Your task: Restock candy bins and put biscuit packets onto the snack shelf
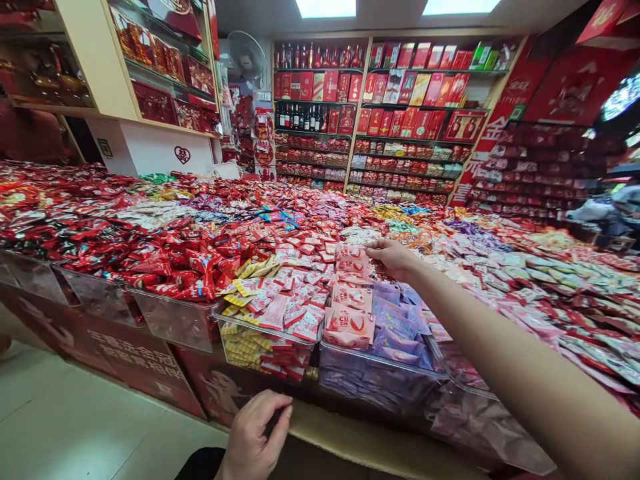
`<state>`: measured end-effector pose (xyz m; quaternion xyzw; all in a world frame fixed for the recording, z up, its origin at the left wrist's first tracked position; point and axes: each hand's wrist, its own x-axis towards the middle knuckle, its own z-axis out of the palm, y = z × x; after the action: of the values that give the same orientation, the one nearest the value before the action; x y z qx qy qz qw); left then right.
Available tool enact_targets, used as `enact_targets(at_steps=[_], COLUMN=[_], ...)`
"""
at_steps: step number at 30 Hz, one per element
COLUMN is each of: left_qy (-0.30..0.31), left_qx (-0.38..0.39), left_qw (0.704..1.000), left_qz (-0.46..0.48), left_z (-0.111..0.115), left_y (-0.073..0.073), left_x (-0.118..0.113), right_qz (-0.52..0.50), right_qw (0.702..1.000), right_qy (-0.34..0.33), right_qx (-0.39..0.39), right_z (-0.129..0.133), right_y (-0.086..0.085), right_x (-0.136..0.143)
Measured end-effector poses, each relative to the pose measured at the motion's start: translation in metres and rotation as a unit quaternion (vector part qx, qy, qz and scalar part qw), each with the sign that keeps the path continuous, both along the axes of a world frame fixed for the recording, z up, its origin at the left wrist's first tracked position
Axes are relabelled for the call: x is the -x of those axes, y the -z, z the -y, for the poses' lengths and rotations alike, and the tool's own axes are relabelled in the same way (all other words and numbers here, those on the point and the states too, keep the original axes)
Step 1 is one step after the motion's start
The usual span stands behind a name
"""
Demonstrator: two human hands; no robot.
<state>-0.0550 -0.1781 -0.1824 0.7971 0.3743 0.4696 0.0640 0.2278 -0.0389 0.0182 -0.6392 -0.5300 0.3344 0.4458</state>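
The front of the clear bin (380,353) on the bench (135,363) holds pink packets (350,319) set flat, overlapping in a fairly tidy column. Purple packets (397,327) fill the side to the right, more loosely tilted, and more purple shows through the wall below. The pink column looks largely formed; its far end, by the right hand (393,259), seems the part being handled. How many packets remain to be placed cannot be told.

The right hand pinches the edge of a pale pink packet (351,259) at the back of that column. It is glossy, flat and printed in red. The left hand (257,430) is loosely curled near the bench front, its contents, if any, hidden
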Motion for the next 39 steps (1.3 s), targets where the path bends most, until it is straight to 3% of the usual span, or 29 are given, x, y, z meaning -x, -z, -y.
enact_targets(at_steps=[12, 25, 31, 39], left_qy=[0.002, 0.001, -0.001, 0.004], left_qx=[0.007, 0.002, -0.003, -0.004], left_qw=[1.000, 1.000, 1.000, 1.000], left_qz=[0.000, 0.001, 0.003, 0.002], left_z=[0.002, 0.001, 0.001, 0.000], left_y=[0.000, 0.001, 0.002, 0.001], left_x=[0.000, 0.001, 0.001, 0.000], right_qz=[-0.034, -0.065, -0.022, 0.113], right_qw=[0.999, 0.997, 0.997, 0.992], right_qy=[0.014, 0.022, 0.001, 0.013], right_qx=[0.036, 0.022, 0.069, 0.060], right_z=[0.001, 0.013, 0.012, 0.002], right_y=[0.017, 0.007, 0.010, 0.018], right_x=[-0.012, -0.017, -0.017, -0.018])
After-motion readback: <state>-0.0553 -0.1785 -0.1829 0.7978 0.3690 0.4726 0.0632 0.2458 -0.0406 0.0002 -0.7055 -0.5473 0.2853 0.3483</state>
